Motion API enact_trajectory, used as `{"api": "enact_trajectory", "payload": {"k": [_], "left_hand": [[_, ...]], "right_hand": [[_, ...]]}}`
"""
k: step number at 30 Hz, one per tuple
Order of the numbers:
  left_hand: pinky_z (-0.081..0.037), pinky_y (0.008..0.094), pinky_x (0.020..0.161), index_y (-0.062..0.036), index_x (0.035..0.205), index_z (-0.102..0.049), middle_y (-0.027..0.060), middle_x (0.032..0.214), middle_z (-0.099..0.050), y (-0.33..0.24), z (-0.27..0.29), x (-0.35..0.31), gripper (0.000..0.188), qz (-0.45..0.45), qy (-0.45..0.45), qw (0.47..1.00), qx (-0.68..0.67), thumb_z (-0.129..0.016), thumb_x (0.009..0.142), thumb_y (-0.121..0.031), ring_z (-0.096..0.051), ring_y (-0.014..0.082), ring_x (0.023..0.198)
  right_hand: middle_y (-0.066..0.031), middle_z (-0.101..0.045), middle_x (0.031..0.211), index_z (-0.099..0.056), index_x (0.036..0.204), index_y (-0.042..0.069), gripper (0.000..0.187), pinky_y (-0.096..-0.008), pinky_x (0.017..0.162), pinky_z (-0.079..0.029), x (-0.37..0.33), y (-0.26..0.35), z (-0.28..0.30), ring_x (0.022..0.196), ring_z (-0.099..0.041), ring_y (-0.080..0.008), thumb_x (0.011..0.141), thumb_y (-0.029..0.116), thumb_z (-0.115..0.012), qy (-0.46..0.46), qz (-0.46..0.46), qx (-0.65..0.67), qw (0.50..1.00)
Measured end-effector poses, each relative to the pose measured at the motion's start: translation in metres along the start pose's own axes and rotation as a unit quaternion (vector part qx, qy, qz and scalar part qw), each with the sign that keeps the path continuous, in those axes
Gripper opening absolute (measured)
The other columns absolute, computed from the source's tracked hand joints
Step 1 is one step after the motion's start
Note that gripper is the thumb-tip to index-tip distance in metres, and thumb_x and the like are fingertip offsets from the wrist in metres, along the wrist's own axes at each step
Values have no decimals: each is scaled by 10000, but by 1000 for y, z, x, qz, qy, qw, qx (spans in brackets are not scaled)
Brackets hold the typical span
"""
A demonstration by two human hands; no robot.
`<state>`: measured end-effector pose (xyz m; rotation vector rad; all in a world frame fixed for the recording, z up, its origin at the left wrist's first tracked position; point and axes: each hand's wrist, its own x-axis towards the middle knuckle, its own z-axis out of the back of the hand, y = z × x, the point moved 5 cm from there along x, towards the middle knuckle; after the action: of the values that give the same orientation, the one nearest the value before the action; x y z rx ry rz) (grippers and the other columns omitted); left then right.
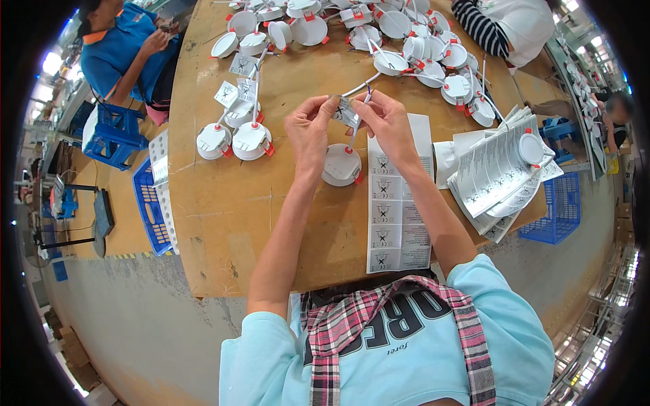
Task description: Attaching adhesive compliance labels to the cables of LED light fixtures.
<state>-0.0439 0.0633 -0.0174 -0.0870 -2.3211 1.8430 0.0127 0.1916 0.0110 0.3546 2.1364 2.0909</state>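
Both my hands meet over the wooden table, pinching a small silvery-white label (346,113) at the white cable of a round white downlight (341,166). My left hand (311,128) grips the label's left side between thumb and fingers. On its other side, my right hand (388,125) pinches the label close to the cable; whether it also grips the cable, I cannot tell. The downlight lies on the table just below my hands, with a red clip at its side. Under my right forearm lies a long sheet of printed labels (383,230).
Left of my hands sit downlights (250,140) with labels on their cables. Many more downlights (395,24) are heaped at the far side. A pile of printed sheets (497,169) lies at the right, a downlight on top. Blue crates (556,206) and co-workers (128,51) flank the table (230,223).
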Motion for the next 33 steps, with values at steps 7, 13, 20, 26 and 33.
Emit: {"api": "enact_trajectory", "payload": {"k": [7, 13, 20, 26, 33], "left_hand": [[-416, 218, 602, 27, 865, -685, 20, 742, -645, 2, 3, 4, 203, 27, 31, 999, 0, -667, 852, -175, -536, 57, 666], [-421, 216, 638, 5, 831, -681, 23, 754, -649, 7, 3, 5, 232, 27, 93, 995, 12, -654, 866, -223, -551, 66, 685], [-434, 236, 669, -10, 807, -678, 33, 738, -650, 7, 1, 6, 207, 48, 117, 991, -37, -656, 861, -208, -565, 82, 675], [-447, 230, 685, -18, 862, -678, 54, 772, -665, 15, 8, 9, 205, 115, 100, 981, -122, -637, 878, -218, -590, 84, 720], [-443, 241, 678, -26, 845, -673, 57, 790, -672, 17, 1, 2, 177, 108, 117, 987, 2, -664, 852, -203, -606, 111, 722]], "right_hand": [[-72, -636, 740, -611, 922, -45, 174, -253, 548, -502, 0, -5, 1, 597, -603, -114, 897, 122, -571, -14, -2, -8, 1000], [-47, -645, 729, -629, 915, -40, 187, -207, 487, -413, -2, -2, 4, 570, -600, -91, 895, 140, -583, -42, -8, -29, 999], [-41, -656, 722, -652, 900, -9, 205, -199, 485, -352, 0, -4, 9, 574, -610, -88, 892, 188, -593, -20, -8, -5, 1000], [-39, -659, 721, -653, 900, 5, 222, -200, 505, -380, 6, -17, 17, 595, -622, -89, 897, 217, -591, -41, -38, 41, 998], [-32, -655, 713, -658, 886, 6, 256, -188, 545, -417, 5, -15, 16, 616, -624, -81, 887, 259, -616, -38, -35, 6, 999]]}}
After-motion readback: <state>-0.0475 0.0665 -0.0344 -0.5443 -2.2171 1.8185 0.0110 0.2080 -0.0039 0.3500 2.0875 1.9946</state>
